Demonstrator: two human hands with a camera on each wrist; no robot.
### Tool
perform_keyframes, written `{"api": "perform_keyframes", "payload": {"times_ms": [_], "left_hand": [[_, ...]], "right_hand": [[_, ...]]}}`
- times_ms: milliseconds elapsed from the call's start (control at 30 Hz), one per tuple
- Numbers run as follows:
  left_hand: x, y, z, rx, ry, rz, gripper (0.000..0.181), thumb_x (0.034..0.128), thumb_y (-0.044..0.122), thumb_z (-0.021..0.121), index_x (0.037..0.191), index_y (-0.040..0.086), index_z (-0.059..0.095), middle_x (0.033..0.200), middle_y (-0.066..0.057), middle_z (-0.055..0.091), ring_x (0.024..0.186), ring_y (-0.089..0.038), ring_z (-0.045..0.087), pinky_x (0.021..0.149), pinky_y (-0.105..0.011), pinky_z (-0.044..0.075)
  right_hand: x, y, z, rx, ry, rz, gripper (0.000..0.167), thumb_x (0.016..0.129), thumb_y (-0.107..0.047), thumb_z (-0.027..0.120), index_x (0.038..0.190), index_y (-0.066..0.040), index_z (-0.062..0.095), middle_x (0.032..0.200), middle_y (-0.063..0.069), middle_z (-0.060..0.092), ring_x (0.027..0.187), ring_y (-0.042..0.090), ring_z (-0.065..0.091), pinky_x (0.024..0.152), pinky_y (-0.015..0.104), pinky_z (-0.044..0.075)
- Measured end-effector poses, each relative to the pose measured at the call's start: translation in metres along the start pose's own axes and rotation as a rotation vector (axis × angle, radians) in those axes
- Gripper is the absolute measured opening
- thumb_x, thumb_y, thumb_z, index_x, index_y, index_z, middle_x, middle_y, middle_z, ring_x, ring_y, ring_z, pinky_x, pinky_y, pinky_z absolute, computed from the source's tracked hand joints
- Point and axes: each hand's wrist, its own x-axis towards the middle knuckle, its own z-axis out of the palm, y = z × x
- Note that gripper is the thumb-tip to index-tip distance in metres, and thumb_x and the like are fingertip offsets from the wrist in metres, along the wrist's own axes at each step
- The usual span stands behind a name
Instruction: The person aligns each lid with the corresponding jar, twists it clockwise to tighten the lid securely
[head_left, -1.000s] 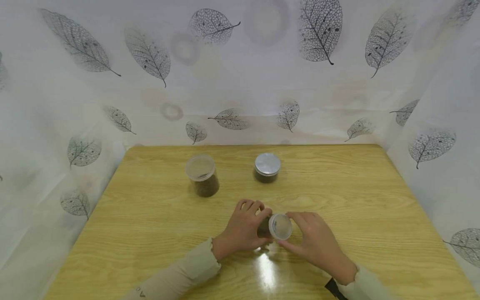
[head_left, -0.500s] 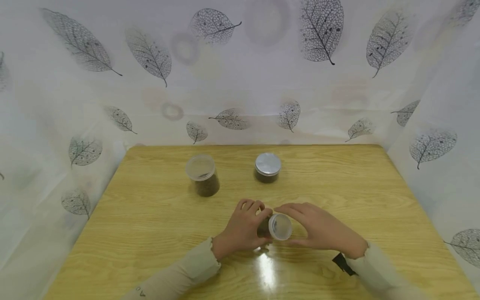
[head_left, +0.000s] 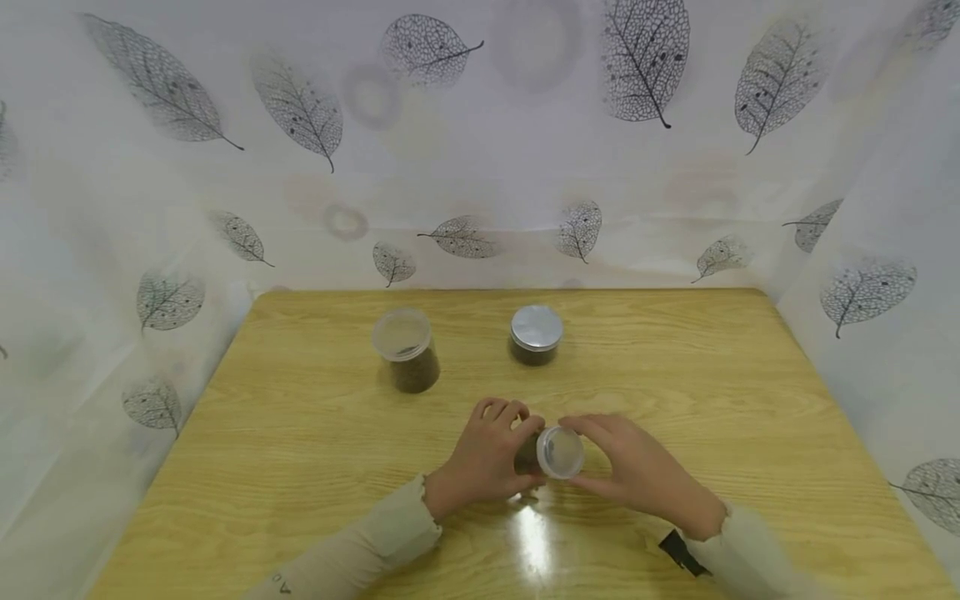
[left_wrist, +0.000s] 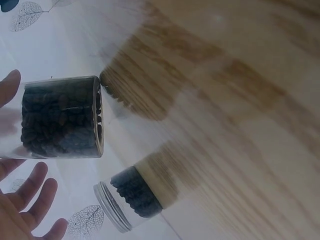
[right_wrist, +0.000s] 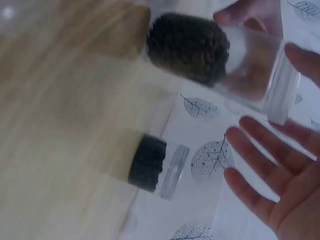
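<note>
A clear jar with dark, bean-like pieces in its lower part stands on the table in the head view, between the two hands. My left hand grips its body from the left, thumb on the near side and index finger on the far side. From the right, my right hand pinches the rim of the jar's pale lid between thumb and index finger. Its other fingers stretch out beside the lid in the right wrist view. The lid sits on the jar's mouth.
A taller jar with a translucent lid and dark contents stands at back left on the wooden table. Farther right is a short silver-lidded jar. Leaf-patterned white sheeting rises behind the table and along both sides.
My right hand let go of the lid, shifted back with fingers spread about half a second ago, and now takes the lid's rim again. My left hand and the jar stay in place.
</note>
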Motion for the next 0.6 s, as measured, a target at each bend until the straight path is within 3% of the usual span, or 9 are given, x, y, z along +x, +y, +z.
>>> {"api": "perform_keyframes", "payload": {"times_ms": [167,267,400,600], "left_hand": [[0.000,0.000,0.000,-0.003,0.000,-0.005,0.062,0.0589,0.056,0.081,0.109,0.026,0.059,0.100,0.005,0.056,0.092,-0.013,0.054,0.091,-0.036,0.043],[0.000,0.000,0.000,0.001,0.001,-0.001,0.062,0.0586,0.056,0.081,0.109,0.026,0.059,0.100,0.005,0.055,0.092,-0.013,0.054,0.090,-0.036,0.043],[0.000,0.000,0.002,0.004,0.007,0.005,0.062,0.0587,0.056,0.081,0.108,0.026,0.058,0.100,0.005,0.055,0.092,-0.013,0.054,0.090,-0.035,0.043],[0.001,0.000,0.002,-0.001,-0.008,0.008,0.062,0.0610,0.056,0.079,0.110,0.025,0.059,0.101,0.004,0.055,0.092,-0.013,0.054,0.091,-0.036,0.043]], "right_hand": [[-0.009,-0.009,0.009,-0.008,0.077,0.068,0.067,0.061,-0.030,0.086,0.118,-0.008,0.058,0.110,0.003,0.067,0.097,0.018,0.065,0.081,0.038,0.055],[-0.011,-0.010,0.009,-0.054,0.091,0.055,0.072,0.061,-0.034,0.086,0.121,-0.007,0.057,0.110,0.004,0.067,0.097,0.019,0.065,0.080,0.039,0.054],[-0.006,-0.004,0.003,-0.091,0.091,-0.080,0.079,0.065,-0.039,0.083,0.128,-0.004,0.052,0.115,0.008,0.065,0.099,0.022,0.064,0.082,0.040,0.054],[0.008,0.009,-0.008,-0.063,-0.027,-0.264,0.085,0.067,-0.038,0.082,0.137,-0.006,0.045,0.124,0.004,0.060,0.108,0.019,0.059,0.090,0.038,0.051]]}}
